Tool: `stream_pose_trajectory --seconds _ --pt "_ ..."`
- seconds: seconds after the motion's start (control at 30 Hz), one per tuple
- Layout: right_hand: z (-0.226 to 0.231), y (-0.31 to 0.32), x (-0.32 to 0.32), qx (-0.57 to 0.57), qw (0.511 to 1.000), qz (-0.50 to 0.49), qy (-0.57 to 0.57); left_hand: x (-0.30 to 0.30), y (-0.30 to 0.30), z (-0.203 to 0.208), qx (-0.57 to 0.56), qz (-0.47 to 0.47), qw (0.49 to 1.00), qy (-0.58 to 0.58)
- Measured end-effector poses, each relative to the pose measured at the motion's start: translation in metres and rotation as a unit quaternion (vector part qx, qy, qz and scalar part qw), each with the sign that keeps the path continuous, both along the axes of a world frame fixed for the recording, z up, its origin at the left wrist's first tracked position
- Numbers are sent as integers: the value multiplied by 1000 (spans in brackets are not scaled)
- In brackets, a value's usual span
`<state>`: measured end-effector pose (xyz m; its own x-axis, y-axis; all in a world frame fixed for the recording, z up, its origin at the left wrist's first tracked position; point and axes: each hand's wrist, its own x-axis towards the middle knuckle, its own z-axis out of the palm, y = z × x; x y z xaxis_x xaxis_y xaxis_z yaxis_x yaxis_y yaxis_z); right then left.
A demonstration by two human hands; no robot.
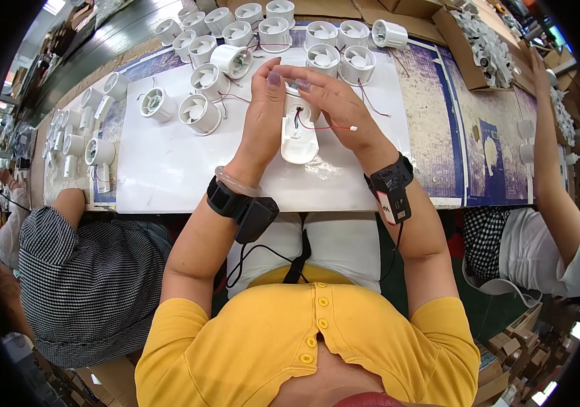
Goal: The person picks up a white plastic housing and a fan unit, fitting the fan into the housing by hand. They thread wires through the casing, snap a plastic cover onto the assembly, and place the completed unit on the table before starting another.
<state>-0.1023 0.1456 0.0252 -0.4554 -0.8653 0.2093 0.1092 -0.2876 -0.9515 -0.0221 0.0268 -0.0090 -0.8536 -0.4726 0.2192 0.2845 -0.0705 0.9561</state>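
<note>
Between my hands, over the white sheet on the table, is a white plastic fan housing (300,146) with an open handle part pointing toward me. A thin red and dark wire (327,128) comes out of a hole in it and ends in a small white plug lying toward my right wrist. My left hand (263,117) is closed along the left side of the housing, thumb near its far end. From the right, my right hand (343,108) wraps the far end, its fingers curled over the top. The hands hide most of the far part.
Several round white fan units (199,113) with wires stand beyond and left of my hands. More fan units with handles (100,152) lie further left. At the far right, a cardboard box (463,51) holds many white parts. Co-workers sit on both sides; one arm (546,136) reaches across at right.
</note>
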Motion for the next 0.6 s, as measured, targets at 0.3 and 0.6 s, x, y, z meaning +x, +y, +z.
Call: stream_pose_trajectory --seconds 0.3,0.6 --pt "4 1 -10 -87 945 -156 272 6 -2 20 146 -76 986 16" --pt "18 19 -2 -19 967 -39 249 7 -10 18 78 -46 996 -5"
